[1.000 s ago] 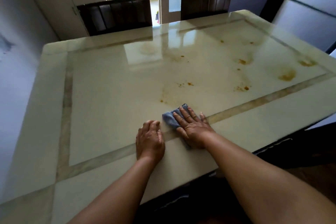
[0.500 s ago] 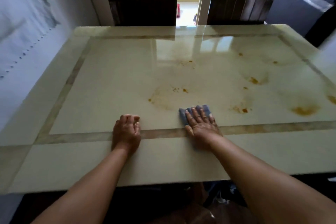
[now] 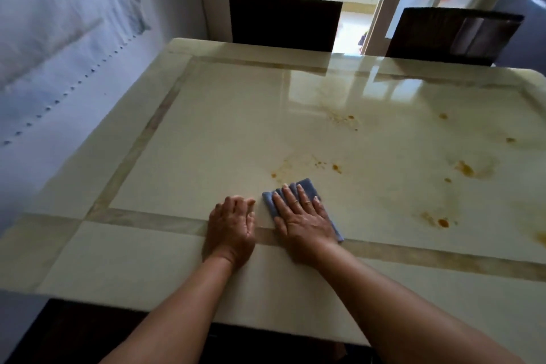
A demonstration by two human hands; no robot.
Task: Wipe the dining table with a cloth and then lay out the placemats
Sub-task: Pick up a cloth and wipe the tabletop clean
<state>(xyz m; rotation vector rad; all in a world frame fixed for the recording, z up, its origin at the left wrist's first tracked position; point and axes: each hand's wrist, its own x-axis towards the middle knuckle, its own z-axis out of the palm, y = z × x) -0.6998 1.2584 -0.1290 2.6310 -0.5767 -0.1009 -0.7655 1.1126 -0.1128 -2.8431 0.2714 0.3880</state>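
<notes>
My right hand (image 3: 302, 217) presses flat, fingers straight, on the blue cloth (image 3: 307, 188) on the worktop (image 3: 206, 139). Left hand (image 3: 233, 226) just left of cloth, fingers curled, empty. Orange stains (image 3: 464, 168) right of cloth.

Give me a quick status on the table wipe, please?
Right hand flat on blue cloth, pressing it to table. Left hand curled, resting empty. Orange stains remain ahead and right. No placemats visible.
</notes>
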